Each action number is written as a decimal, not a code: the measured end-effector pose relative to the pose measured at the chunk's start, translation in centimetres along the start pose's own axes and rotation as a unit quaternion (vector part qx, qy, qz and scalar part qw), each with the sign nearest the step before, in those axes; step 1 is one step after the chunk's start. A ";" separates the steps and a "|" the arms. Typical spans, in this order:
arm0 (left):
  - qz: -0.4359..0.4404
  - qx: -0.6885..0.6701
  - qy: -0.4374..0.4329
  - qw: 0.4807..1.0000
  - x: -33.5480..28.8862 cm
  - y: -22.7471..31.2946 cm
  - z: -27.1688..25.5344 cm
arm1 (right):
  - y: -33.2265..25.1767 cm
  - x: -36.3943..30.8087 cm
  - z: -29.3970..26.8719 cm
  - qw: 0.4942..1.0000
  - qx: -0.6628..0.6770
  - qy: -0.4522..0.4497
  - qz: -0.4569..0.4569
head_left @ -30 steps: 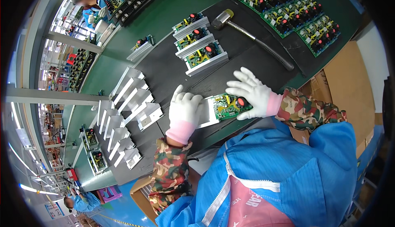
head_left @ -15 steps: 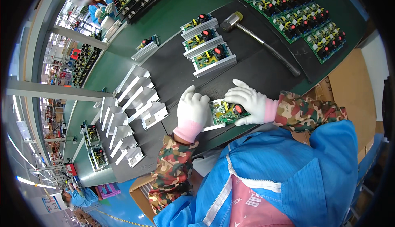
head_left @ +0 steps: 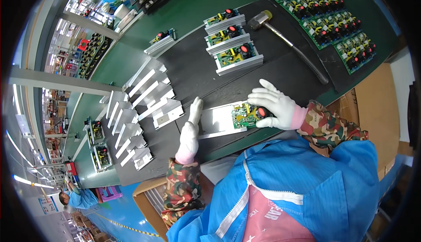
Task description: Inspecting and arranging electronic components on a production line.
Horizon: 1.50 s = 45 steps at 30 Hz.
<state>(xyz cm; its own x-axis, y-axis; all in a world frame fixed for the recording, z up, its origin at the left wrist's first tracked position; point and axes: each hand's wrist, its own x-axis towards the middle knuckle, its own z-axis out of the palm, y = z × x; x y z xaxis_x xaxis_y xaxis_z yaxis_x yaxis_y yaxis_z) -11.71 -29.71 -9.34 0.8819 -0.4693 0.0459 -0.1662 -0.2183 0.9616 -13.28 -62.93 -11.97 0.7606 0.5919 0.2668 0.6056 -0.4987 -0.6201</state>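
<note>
A green circuit board (head_left: pixel 243 115) with yellow parts and a red-topped round component sits partway in the right part of a silver metal channel (head_left: pixel 217 121) on the black mat. My right hand (head_left: pixel 278 106), white-gloved, lies round the board's right end, fingers on the far side and thumb on the near side. At the channel's left end stands my left hand (head_left: pixel 190 130), also gloved and turned on edge, its fingers stretched out with nothing in them. The palm side seems to rest against that end, though exact contact is hard to see.
Bare metal brackets (head_left: pixel 151 93) stand in rows to the left. Several boards fitted in channels (head_left: pixel 239 57) lie beyond my hands, beside a mallet (head_left: pixel 287 44). Panels of boards (head_left: pixel 315 11) fill the far right. Cardboard boxes (head_left: pixel 372 110) stand by the table edge. Co-workers (head_left: pixel 81 198) are farther off.
My left hand has shifted left and turned on edge, uncovering the channel's left part. My right hand stays at the board's right end. The whole view has shifted slightly.
</note>
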 end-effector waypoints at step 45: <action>0.214 0.455 0.065 0.862 -0.5 3.5 5.9 | -7.0 0.1 3.3 0.976 -0.039 0.151 0.153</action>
<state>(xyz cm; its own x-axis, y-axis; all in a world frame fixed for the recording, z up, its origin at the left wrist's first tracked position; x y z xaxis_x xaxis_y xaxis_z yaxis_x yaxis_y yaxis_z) -15.33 -35.24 -7.59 0.6860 -0.5868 0.4302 -0.7137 -0.6576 0.2412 -18.26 -57.28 -10.04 0.9356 0.2005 0.2907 0.3468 -0.6767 -0.6495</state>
